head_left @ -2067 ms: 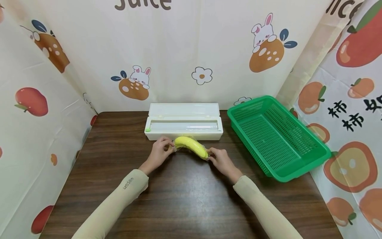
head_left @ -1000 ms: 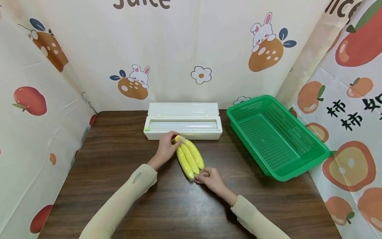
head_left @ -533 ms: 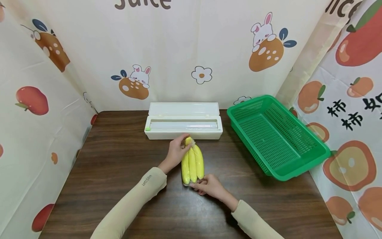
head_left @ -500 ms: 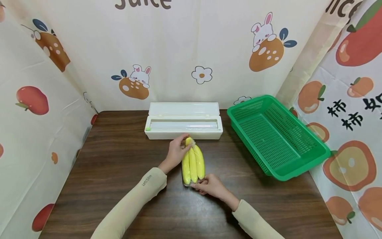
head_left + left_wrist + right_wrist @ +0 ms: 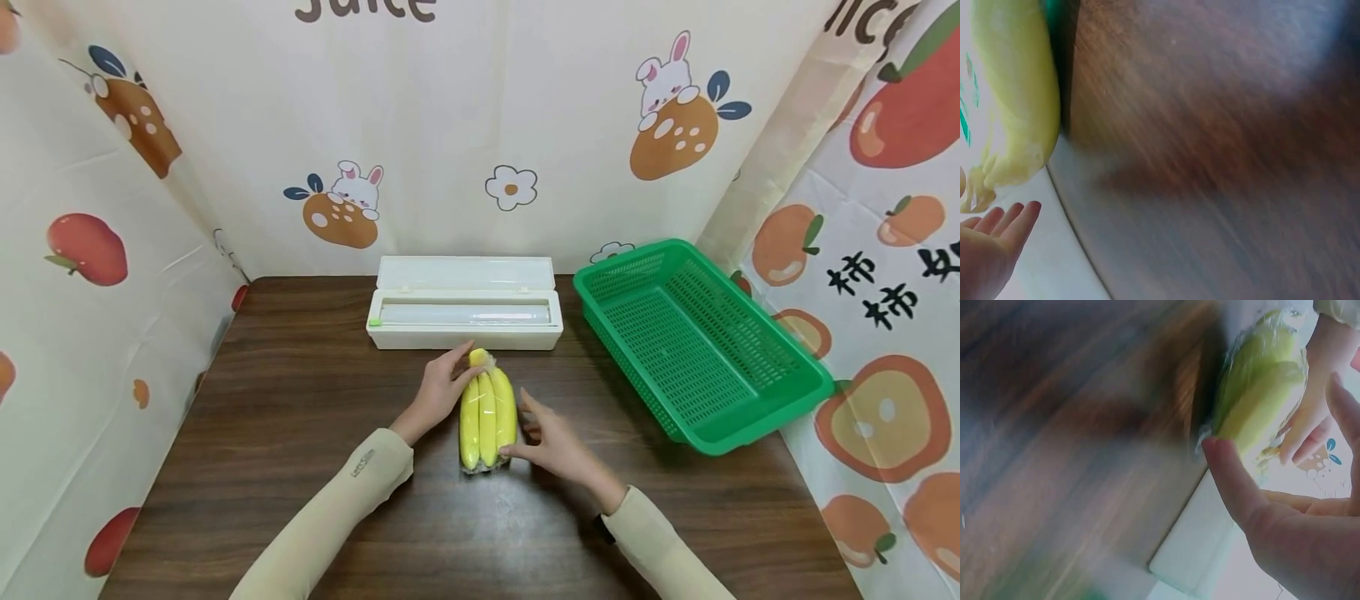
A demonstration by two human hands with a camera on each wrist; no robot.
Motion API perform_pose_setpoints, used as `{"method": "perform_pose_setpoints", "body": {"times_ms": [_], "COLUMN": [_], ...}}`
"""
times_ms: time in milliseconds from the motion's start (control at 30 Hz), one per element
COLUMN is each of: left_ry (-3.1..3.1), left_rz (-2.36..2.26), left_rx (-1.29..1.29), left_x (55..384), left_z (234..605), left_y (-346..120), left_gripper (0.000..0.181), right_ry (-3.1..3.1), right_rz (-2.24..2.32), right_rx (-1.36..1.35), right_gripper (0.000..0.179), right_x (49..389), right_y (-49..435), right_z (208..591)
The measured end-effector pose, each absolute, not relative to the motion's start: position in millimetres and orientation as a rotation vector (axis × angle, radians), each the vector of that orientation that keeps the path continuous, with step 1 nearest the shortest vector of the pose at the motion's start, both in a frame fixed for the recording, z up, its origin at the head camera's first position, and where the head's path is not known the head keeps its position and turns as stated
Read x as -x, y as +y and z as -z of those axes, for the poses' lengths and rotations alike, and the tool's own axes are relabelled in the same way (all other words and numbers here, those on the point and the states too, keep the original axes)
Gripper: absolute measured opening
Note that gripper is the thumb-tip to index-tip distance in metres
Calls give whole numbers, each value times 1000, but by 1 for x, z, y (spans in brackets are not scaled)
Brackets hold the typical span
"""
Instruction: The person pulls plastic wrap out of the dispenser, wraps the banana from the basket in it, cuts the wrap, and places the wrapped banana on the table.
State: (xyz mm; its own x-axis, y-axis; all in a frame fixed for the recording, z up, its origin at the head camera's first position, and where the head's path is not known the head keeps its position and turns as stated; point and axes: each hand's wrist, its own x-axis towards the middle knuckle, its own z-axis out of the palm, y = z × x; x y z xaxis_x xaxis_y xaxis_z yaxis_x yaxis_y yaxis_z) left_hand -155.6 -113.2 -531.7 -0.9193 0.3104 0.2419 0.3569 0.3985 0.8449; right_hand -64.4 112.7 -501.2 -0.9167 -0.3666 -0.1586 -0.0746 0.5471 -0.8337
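Note:
A bunch of yellow bananas (image 5: 487,421) wrapped in clear plastic film lies on the table, stem end towards the white box. At its upper left is my left hand (image 5: 438,387), fingers spread, thumb right at the stem. In the left wrist view its fingers (image 5: 1013,231) are extended just beyond the stem, with a gap to the bananas (image 5: 1016,94). My right hand (image 5: 555,446) is spread on the other side, thumb at the lower right banana. The right wrist view shows its thumb (image 5: 1232,478) straight, overlapping the wrapped bananas (image 5: 1260,394).
Behind the bananas stands a white cling film box (image 5: 465,337), lid raised, with a film roll inside and a green slider at its left. A green perforated basket (image 5: 622,358) sits at the right. Fruit-printed curtains (image 5: 442,150) border the dark wooden table (image 5: 315,367).
The bananas were turned from crosswise to stem-away and shifted right, then laid down. My right hand has let go of the lower film end and opened; the left hand has loosened at the stem.

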Motion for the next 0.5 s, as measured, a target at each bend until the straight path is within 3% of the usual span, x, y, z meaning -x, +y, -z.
{"method": "perform_pose_setpoints", "body": {"times_ms": [300,500], "left_ry": [-2586,-2537], "left_rz": [1269,866], "left_rx": [650,624], "left_x": [146,127], "left_z": [509,497], "left_y": [-125,-137], "left_gripper": [51,51], "right_ry": [2764,3072], "right_rz": [1171,1044], "right_rx": [491,662], "right_gripper": [76,74], "right_x": [75,76], "right_y": [117,121], "right_z": [498,494]}}
